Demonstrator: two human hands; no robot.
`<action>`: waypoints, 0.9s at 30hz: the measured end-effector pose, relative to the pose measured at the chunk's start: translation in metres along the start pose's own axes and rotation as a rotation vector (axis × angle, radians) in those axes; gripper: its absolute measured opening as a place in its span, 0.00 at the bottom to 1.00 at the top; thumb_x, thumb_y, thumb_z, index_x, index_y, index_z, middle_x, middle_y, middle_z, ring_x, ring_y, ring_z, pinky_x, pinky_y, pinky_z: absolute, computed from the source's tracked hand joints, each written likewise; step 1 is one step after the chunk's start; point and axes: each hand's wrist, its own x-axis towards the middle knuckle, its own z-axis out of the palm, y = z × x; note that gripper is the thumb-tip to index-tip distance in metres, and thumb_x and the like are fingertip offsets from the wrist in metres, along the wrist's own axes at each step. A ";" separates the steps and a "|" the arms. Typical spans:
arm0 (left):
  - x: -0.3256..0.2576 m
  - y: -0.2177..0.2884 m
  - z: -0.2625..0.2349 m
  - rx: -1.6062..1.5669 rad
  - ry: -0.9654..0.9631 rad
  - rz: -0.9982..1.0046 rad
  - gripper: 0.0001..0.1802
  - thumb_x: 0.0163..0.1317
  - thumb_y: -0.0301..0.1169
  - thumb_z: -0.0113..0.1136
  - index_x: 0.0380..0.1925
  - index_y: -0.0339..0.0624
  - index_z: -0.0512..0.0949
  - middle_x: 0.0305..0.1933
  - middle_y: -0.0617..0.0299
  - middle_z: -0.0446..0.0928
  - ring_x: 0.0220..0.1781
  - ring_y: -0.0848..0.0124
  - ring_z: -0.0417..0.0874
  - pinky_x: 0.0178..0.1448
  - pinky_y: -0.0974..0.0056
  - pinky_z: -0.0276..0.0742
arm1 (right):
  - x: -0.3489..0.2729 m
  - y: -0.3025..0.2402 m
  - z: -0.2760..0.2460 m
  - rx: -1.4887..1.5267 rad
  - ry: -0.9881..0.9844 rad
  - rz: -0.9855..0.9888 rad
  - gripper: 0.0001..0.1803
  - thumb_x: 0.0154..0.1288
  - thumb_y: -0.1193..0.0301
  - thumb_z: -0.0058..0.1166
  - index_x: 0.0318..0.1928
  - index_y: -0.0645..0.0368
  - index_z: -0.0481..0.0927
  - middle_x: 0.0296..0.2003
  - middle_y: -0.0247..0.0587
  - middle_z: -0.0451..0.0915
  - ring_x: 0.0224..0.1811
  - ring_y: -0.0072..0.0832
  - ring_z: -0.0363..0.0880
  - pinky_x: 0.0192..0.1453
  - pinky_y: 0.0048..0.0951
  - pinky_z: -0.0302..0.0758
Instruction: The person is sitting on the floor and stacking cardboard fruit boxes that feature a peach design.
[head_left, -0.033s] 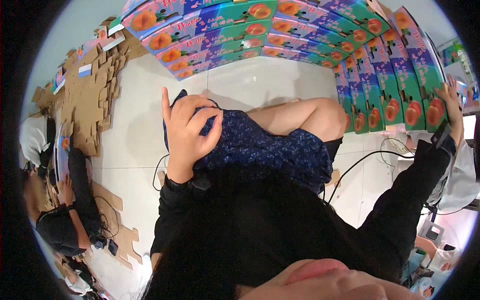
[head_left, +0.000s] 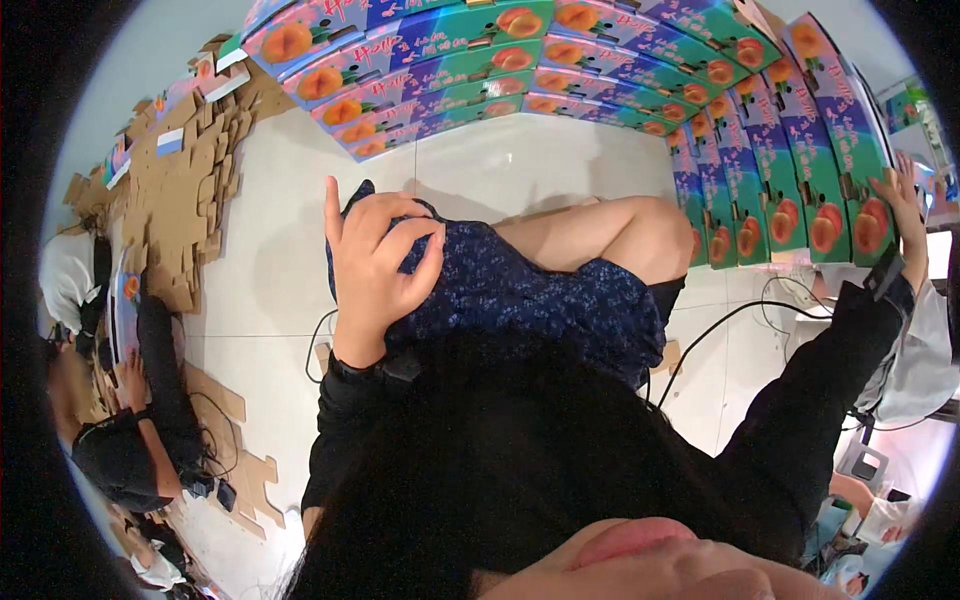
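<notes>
My left hand (head_left: 375, 265) rests on my raised knee, which is covered by dark blue patterned cloth (head_left: 520, 295). Its fingers curl loosely and the index finger points up; it holds nothing. My right hand (head_left: 900, 215), in a black sleeve, reaches far right. It lies flat against the edge of a green and blue fruit box (head_left: 850, 150) in a leaning row. Its fingers are spread on the box's side, not closed around it. More such boxes (head_left: 450, 70) form stacked rows across the top.
Flat brown cardboard blanks (head_left: 185, 190) are heaped on the white tiled floor at left. Another person (head_left: 130, 440) in black crouches at lower left. Black cables (head_left: 740, 320) trail over the floor at right. A small stool (head_left: 865, 465) stands lower right.
</notes>
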 end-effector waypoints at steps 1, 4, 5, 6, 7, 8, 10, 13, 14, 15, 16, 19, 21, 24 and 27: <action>0.000 -0.003 0.003 -0.004 -0.002 0.003 0.06 0.44 0.28 0.65 0.22 0.51 0.77 0.34 0.69 0.77 0.43 0.68 0.79 0.74 0.45 0.44 | -0.002 0.001 0.000 0.007 0.004 0.003 0.36 0.58 0.64 0.58 0.67 0.53 0.63 0.62 0.44 0.68 0.61 0.34 0.69 0.62 0.32 0.67; -0.004 -0.008 0.006 -0.004 -0.058 -0.011 0.06 0.45 0.28 0.65 0.22 0.51 0.77 0.33 0.70 0.77 0.42 0.68 0.79 0.74 0.44 0.45 | -0.003 0.002 0.006 0.020 -0.004 0.003 0.36 0.58 0.63 0.57 0.67 0.54 0.63 0.62 0.45 0.68 0.61 0.35 0.69 0.62 0.32 0.67; -0.005 -0.010 0.007 -0.004 -0.080 -0.017 0.06 0.45 0.27 0.65 0.23 0.51 0.78 0.33 0.69 0.77 0.41 0.69 0.79 0.74 0.46 0.44 | -0.003 0.002 0.007 0.020 -0.005 0.003 0.36 0.58 0.62 0.57 0.67 0.54 0.63 0.62 0.46 0.68 0.61 0.36 0.69 0.62 0.32 0.67; -0.006 -0.011 0.010 -0.005 -0.102 -0.022 0.06 0.46 0.26 0.65 0.23 0.50 0.78 0.33 0.69 0.78 0.41 0.69 0.79 0.75 0.47 0.43 | -0.004 0.002 0.009 0.019 -0.004 0.007 0.36 0.58 0.61 0.56 0.67 0.55 0.63 0.62 0.46 0.68 0.61 0.36 0.69 0.62 0.32 0.66; -0.005 -0.012 0.012 -0.005 -0.107 -0.022 0.06 0.46 0.26 0.65 0.23 0.50 0.78 0.33 0.69 0.78 0.41 0.69 0.79 0.75 0.47 0.43 | -0.004 0.002 0.011 0.020 -0.005 0.007 0.36 0.58 0.61 0.56 0.66 0.55 0.64 0.62 0.46 0.68 0.61 0.36 0.69 0.62 0.32 0.66; -0.005 -0.014 0.015 -0.019 -0.127 -0.027 0.06 0.46 0.26 0.65 0.24 0.50 0.78 0.32 0.68 0.78 0.41 0.69 0.79 0.75 0.47 0.45 | -0.004 0.003 0.011 0.022 -0.004 0.008 0.36 0.58 0.60 0.56 0.66 0.55 0.64 0.62 0.47 0.68 0.61 0.36 0.69 0.62 0.33 0.66; -0.004 -0.018 0.021 -0.035 -0.152 -0.029 0.06 0.47 0.26 0.65 0.24 0.49 0.78 0.32 0.68 0.78 0.40 0.69 0.79 0.74 0.47 0.46 | -0.006 0.004 0.009 0.020 0.005 0.015 0.36 0.58 0.59 0.55 0.66 0.56 0.64 0.61 0.47 0.69 0.61 0.37 0.69 0.61 0.33 0.66; -0.005 -0.029 0.036 -0.038 -0.168 -0.050 0.05 0.48 0.26 0.65 0.24 0.47 0.78 0.32 0.66 0.78 0.40 0.67 0.79 0.71 0.47 0.54 | -0.004 0.007 0.009 0.019 0.006 0.015 0.36 0.58 0.57 0.54 0.66 0.56 0.64 0.61 0.48 0.69 0.61 0.38 0.69 0.61 0.33 0.66; -0.010 -0.039 0.047 -0.079 -0.170 -0.086 0.04 0.48 0.27 0.65 0.24 0.47 0.78 0.32 0.65 0.78 0.40 0.66 0.79 0.69 0.46 0.57 | -0.003 0.007 0.010 0.016 0.011 0.017 0.36 0.58 0.56 0.53 0.65 0.57 0.65 0.61 0.49 0.69 0.61 0.38 0.69 0.61 0.33 0.66; -0.015 -0.049 0.057 -0.119 -0.171 -0.124 0.04 0.49 0.27 0.64 0.24 0.46 0.78 0.32 0.64 0.78 0.40 0.64 0.79 0.67 0.46 0.61 | -0.002 0.007 0.009 0.014 0.013 0.016 0.36 0.58 0.55 0.53 0.65 0.57 0.65 0.61 0.49 0.69 0.61 0.39 0.69 0.61 0.33 0.66; -0.021 -0.061 0.068 -0.082 -0.197 -0.113 0.04 0.51 0.28 0.64 0.25 0.42 0.78 0.31 0.60 0.79 0.38 0.60 0.79 0.59 0.50 0.69 | -0.001 0.007 0.009 0.012 0.013 0.014 0.36 0.58 0.55 0.53 0.65 0.57 0.65 0.61 0.49 0.69 0.61 0.39 0.69 0.61 0.34 0.66; -0.036 -0.084 0.089 -0.200 -0.398 -0.240 0.06 0.50 0.31 0.64 0.26 0.42 0.79 0.30 0.59 0.78 0.39 0.59 0.79 0.50 0.55 0.72 | 0.002 0.007 0.009 0.015 0.013 0.020 0.37 0.58 0.53 0.52 0.65 0.58 0.65 0.60 0.50 0.69 0.61 0.40 0.69 0.61 0.34 0.66; -0.028 -0.080 0.089 -0.192 -0.421 -0.198 0.07 0.51 0.32 0.64 0.26 0.40 0.79 0.30 0.57 0.79 0.38 0.56 0.79 0.43 0.57 0.72 | -0.001 0.010 0.008 0.013 0.017 0.032 0.37 0.58 0.52 0.51 0.64 0.58 0.66 0.60 0.51 0.69 0.61 0.41 0.69 0.61 0.34 0.66; -0.030 -0.082 0.096 -0.238 -0.403 -0.289 0.08 0.52 0.33 0.63 0.26 0.41 0.79 0.30 0.57 0.79 0.37 0.56 0.80 0.43 0.57 0.72 | -0.004 0.011 0.010 0.009 0.019 0.043 0.38 0.58 0.50 0.50 0.64 0.59 0.66 0.60 0.52 0.70 0.61 0.42 0.69 0.61 0.35 0.66; -0.034 -0.084 0.097 -0.166 -0.458 -0.269 0.08 0.52 0.34 0.63 0.26 0.42 0.80 0.30 0.57 0.80 0.36 0.56 0.80 0.41 0.57 0.73 | -0.005 0.011 0.012 0.007 0.018 0.054 0.38 0.58 0.48 0.49 0.63 0.60 0.67 0.60 0.53 0.70 0.61 0.43 0.69 0.61 0.35 0.66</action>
